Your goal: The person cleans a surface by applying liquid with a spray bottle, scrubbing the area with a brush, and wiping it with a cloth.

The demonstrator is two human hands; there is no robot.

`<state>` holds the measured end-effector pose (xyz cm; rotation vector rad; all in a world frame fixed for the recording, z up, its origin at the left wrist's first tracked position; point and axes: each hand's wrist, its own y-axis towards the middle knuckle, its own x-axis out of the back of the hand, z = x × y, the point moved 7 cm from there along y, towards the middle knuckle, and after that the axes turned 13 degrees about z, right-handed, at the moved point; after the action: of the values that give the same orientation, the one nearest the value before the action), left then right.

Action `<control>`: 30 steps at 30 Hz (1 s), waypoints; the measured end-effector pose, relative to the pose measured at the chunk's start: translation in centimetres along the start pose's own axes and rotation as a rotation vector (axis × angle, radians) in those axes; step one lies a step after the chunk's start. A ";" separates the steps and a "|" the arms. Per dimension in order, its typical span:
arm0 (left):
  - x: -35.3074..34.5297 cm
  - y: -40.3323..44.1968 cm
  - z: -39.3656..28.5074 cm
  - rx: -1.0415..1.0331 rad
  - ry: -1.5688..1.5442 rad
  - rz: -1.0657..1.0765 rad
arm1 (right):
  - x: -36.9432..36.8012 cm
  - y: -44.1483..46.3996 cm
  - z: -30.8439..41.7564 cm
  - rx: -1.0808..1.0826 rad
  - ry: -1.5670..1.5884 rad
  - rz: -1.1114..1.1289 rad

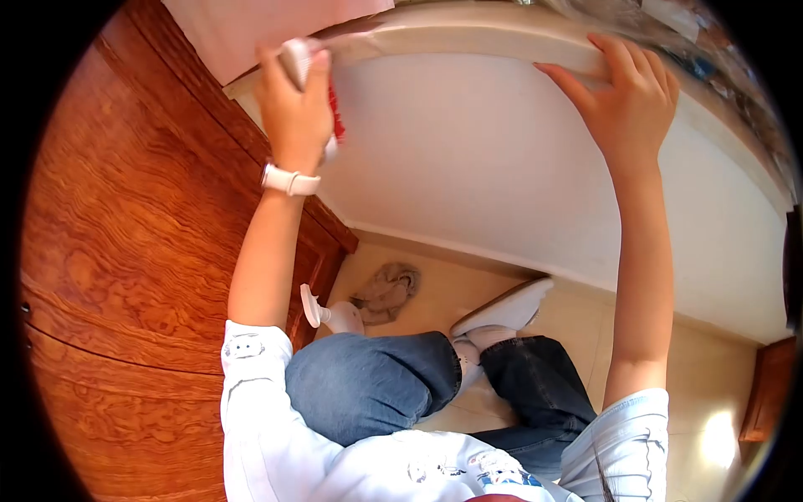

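Observation:
My left hand [294,105], with a pale watch band at the wrist, is closed around a white scrub brush [297,62] with red bristles [336,113] along one side. Most of the brush is hidden behind the hand. It is held close to the white wall under the left end of a pale stone ledge [468,38]. My right hand [623,96] rests on the ledge's front edge farther right, fingers and thumb apart, holding no loose object.
Wooden panelling [125,243] stands close on the left. A crumpled grey cloth [386,291] and a white plastic thing with a round disc [313,306] are on the tiled floor near my bent legs. Clear plastic-wrapped items [711,50] lie on the ledge at right.

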<state>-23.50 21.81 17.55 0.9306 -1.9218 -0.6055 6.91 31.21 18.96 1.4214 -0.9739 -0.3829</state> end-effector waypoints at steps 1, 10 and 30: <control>0.9 -0.3 1.0 -0.017 0.009 -0.058 | 0.1 0.1 0.2 0.021 -0.005 -0.019; -1.4 -1.8 -1.0 0.008 0.174 -0.018 | 0.1 0.2 0.4 0.032 -0.018 -0.032; -2.5 -4.2 0.3 0.115 -0.699 0.350 | 0.2 0.0 0.6 0.003 -0.012 0.008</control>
<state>-21.37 21.30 13.16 0.4445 -2.6888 -0.6657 6.59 30.68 18.99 1.4187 -0.9898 -0.3841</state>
